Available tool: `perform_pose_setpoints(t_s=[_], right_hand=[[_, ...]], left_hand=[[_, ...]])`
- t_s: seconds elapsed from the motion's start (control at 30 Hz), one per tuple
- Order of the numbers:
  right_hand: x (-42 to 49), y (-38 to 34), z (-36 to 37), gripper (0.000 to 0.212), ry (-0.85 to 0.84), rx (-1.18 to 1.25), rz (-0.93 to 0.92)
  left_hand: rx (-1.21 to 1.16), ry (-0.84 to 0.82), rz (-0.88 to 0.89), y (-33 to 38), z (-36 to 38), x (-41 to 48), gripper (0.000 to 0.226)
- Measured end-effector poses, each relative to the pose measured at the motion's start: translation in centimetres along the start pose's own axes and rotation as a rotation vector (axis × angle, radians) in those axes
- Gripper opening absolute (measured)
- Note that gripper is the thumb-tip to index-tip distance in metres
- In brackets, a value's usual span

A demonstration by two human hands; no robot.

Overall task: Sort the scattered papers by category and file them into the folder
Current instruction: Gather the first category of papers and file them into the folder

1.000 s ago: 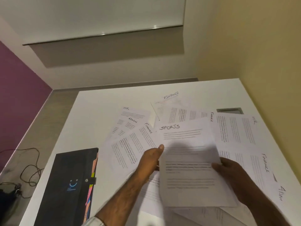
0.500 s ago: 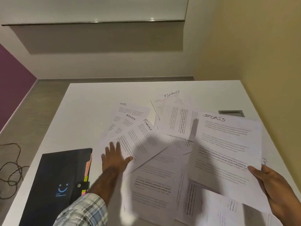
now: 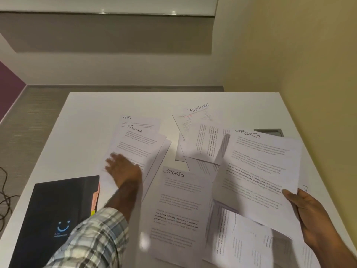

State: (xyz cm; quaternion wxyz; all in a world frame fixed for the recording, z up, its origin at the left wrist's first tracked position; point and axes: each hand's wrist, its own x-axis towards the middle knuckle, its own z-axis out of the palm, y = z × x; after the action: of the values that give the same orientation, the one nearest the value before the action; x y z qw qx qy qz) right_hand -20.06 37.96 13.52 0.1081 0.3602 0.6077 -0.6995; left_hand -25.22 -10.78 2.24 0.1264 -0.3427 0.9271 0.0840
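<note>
The left hand is blurred at the fingers. The black folder runs off the bottom edge. The right hand has its fingers hidden behind the SPORTS sheet it holds.

light: dim, warm, from above | shadows: soft, cast over table | blur: left hand smeared | edges: wide-angle bowing
</note>
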Motion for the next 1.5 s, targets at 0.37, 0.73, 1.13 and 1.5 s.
perform_pose_setpoints(t_s=[0.37, 0.73, 1.13, 1.5], right_hand=[[-0.7, 1.2, 0.4, 0.022, -0.025, 0.006, -0.044], [-3.5, 4.5, 0.9, 0.026, -0.161, -0.185, -0.078], [-7.6, 3.7, 1.1, 0.022, -0.241, -0.186, -0.16], [-11.1, 3.5, 7.4, 0.025, -0.431, -0.052, 0.012]], left_hand=[[-0.026, -0.175, 0.358, -2.9, 8.5, -19.4, 0.095], [-0.307, -0.174, 0.139, -3.7, 5.0, -17.6, 0.039], [-1.007, -0.35, 0.172, -6.3, -2.9, -19.9, 0.024], [-1.398, -0.458, 0.171, -6.3, -9.2, -25.5, 0.029]])
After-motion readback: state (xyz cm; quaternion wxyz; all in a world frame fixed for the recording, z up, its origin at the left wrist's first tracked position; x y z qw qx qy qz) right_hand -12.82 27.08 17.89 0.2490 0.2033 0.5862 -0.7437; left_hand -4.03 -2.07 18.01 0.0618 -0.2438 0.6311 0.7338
